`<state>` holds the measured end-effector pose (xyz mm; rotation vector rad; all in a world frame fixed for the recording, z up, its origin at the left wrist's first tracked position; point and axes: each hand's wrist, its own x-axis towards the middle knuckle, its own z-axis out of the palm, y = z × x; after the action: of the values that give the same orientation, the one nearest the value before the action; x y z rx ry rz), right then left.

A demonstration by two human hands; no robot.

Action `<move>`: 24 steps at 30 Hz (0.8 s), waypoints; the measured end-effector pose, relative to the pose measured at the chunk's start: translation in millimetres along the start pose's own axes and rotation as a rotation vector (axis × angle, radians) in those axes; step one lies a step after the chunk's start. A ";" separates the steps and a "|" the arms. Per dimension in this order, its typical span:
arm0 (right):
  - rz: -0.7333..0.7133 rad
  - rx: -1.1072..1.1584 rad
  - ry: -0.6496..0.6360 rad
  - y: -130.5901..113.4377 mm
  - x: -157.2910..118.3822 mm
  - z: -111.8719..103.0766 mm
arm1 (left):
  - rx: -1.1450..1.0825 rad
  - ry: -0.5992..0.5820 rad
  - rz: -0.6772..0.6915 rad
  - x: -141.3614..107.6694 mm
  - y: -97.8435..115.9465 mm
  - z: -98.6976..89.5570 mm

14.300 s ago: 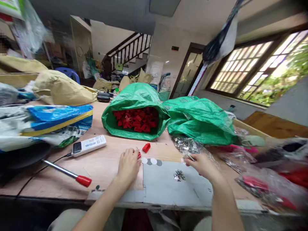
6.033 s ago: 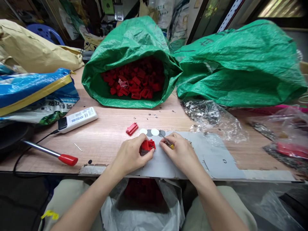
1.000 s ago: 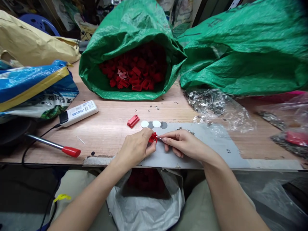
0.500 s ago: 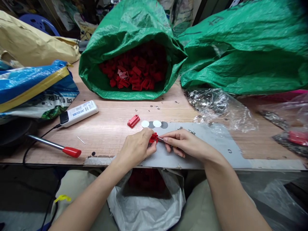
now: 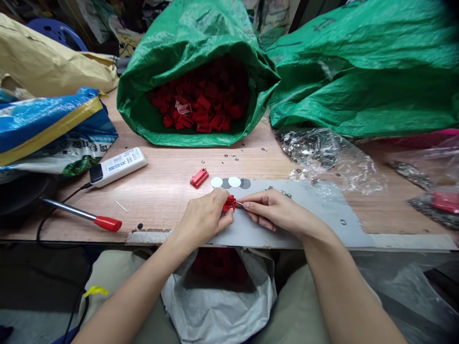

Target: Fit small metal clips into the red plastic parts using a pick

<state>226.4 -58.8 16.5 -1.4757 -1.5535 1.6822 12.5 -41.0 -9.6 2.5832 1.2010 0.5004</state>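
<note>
Left hand (image 5: pixel 202 220) pinching red clip (image 5: pixel 228 203), right hand (image 5: pixel 274 210) pinching pin (image 5: pixel 239 204), green sack (image 5: pixel 193 62) full of clips

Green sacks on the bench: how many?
2: the open green sack of red parts behind the hands, and the closed green sack lying to its right. Others may sit out of view.

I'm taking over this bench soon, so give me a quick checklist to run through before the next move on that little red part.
1. Left hand has a grip on the small red part: ok.
2. Right hand pinches a thin metal piece at the part: ok.
3. Metal piece seated in the part: cannot tell, too small.
4. Work held over the grey sheet: ok.
5. Spare red part lies on the table, apart from both hands: ok.
6. Green bag open, red parts showing: ok.
</note>
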 end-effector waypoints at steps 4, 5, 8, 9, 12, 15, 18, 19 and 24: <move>-0.007 -0.010 0.015 0.0 0.2 1.8 | 0.022 -0.012 0.008 0.3 -0.6 0.5; -0.008 -0.013 0.019 -0.3 0.0 2.4 | 0.026 -0.016 0.011 0.5 -0.6 0.5; -0.008 -0.034 0.041 -1.7 -0.6 4.6 | 0.038 -0.030 0.010 0.9 -0.4 0.5; -0.007 -0.040 0.052 -2.2 -0.7 5.5 | 0.039 -0.036 0.009 1.1 -0.4 0.6; 0.004 -0.054 0.082 -3.4 0.5 9.5 | 0.045 -0.055 0.008 1.4 -0.3 0.8; 0.015 -0.080 0.135 -4.5 3.4 15.4 | 0.057 -0.064 0.014 1.5 0.2 0.7; -0.001 -0.114 0.205 -5.3 5.7 19.3 | 0.055 -0.063 0.009 1.4 1.2 0.0; -0.006 -0.111 0.202 -5.4 5.8 19.2 | 0.054 -0.063 0.002 1.4 1.6 -0.3; 0.015 -0.026 0.067 -5.1 1.6 10.2 | 0.056 -0.043 -0.034 1.1 2.8 -1.3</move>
<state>215.2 -60.6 18.5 -1.5436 -1.5382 1.6097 14.5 -41.8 -7.2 2.6008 1.2601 0.4084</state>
